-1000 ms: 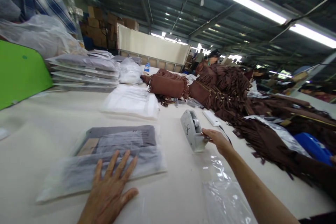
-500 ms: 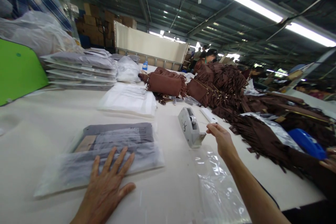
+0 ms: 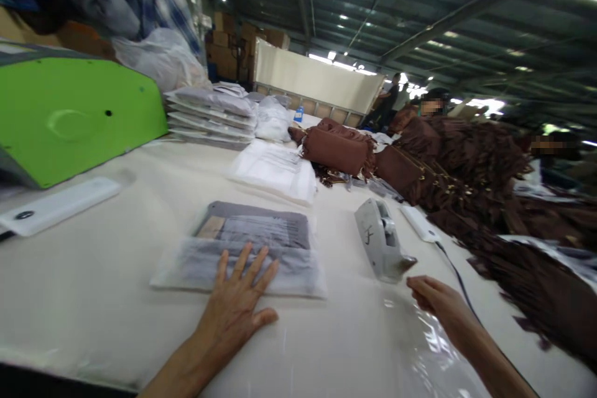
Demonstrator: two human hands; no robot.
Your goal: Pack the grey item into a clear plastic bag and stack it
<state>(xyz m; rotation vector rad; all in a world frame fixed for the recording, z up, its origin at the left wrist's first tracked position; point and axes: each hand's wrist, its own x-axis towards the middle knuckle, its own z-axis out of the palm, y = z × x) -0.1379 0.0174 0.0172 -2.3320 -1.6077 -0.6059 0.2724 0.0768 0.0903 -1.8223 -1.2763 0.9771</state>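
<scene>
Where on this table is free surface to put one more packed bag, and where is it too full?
Bare table lies between the white flat device and the bagged grey garment under the left hand. A narrower strip runs between that garment and the tape dispenser. Crowded: brown fringed bags on the right, clear film below the right hand.

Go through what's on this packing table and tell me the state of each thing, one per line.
Left hand: flat, fingers spread, pressing the bagged grey garment.
Bagged grey garment: lying flat, folded inside its clear bag.
Right hand: lifted near the tape dispenser, fingers curled; any tape is not visible.
Tape dispenser: upright on the table.
Stack of bagged garments: piled flat.
</scene>
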